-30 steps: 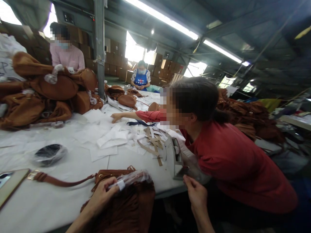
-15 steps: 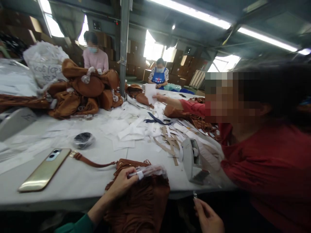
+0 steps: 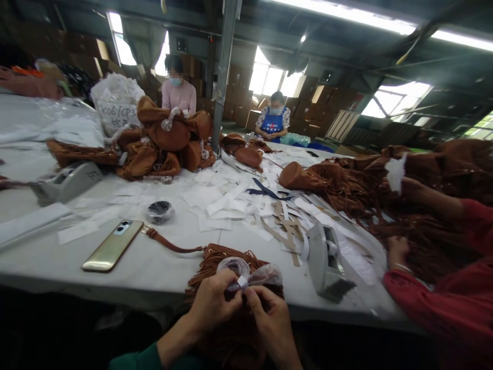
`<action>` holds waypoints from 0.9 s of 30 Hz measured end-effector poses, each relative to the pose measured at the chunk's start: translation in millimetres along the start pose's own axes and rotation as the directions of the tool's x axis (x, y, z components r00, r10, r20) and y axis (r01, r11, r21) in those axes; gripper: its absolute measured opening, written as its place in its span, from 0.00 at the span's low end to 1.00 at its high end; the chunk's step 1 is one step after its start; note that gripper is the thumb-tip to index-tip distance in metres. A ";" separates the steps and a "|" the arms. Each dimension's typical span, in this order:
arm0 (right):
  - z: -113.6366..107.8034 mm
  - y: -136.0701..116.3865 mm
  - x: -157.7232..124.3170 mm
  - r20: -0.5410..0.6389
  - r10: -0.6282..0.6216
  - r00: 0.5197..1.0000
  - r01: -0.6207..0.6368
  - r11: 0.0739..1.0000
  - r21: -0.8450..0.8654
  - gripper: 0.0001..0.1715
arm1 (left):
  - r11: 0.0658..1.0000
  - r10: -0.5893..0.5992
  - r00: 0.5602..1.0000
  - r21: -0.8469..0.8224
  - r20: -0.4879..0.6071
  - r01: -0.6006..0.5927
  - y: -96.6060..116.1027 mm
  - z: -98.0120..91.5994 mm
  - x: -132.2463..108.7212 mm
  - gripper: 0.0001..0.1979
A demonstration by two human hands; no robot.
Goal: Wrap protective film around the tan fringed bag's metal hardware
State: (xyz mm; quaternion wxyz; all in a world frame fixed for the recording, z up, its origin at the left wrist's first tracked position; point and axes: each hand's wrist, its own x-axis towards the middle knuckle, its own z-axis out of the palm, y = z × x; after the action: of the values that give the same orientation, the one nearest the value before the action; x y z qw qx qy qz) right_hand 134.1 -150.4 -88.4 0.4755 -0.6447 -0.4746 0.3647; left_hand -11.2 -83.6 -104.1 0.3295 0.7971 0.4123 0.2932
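Note:
A brown fringed bag (image 3: 227, 252) lies over the table's front edge, its buckled strap stretched to the left. On top of it is a clear plastic wrapping (image 3: 265, 275) with a white band (image 3: 242, 282) around it. My left hand (image 3: 215, 300) pinches this wrapping beside the band, a loop of it rising above the fingers. My right hand (image 3: 269, 311) is closed at the band's right side, thumb and fingertips pressed together against it. The small clear piece of tape it carried is hidden in the fingers. The bag's lower part hangs in shadow.
A gold phone (image 3: 112, 245) and a black tape roll (image 3: 159, 210) lie left. A tape dispenser (image 3: 329, 262) stands right, another (image 3: 67, 182) left. Paper scraps (image 3: 221, 198) and brown bags (image 3: 165, 136) cover the table beyond. A co-worker's red sleeve (image 3: 435, 298) is close right; two people work opposite.
My right hand has come up from the lower right with the tape to meet my left at the white band. The view has swung left. The co-worker's arm with the white paper has drawn back right.

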 end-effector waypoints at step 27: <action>8.4 17.0 7.8 0.002 0.229 0.973 -0.224 0.952 0.210 0.26 | 0.973 -0.082 0.985 -0.224 -0.151 0.047 1.2 9.4 -7.3 0.10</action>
State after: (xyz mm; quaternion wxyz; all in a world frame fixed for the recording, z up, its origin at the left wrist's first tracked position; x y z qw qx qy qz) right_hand 133.1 -142.4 -107.2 0.5009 -0.6454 -0.3513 0.4573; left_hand -7.2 -93.0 -110.3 0.3909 0.7159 0.4283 0.3890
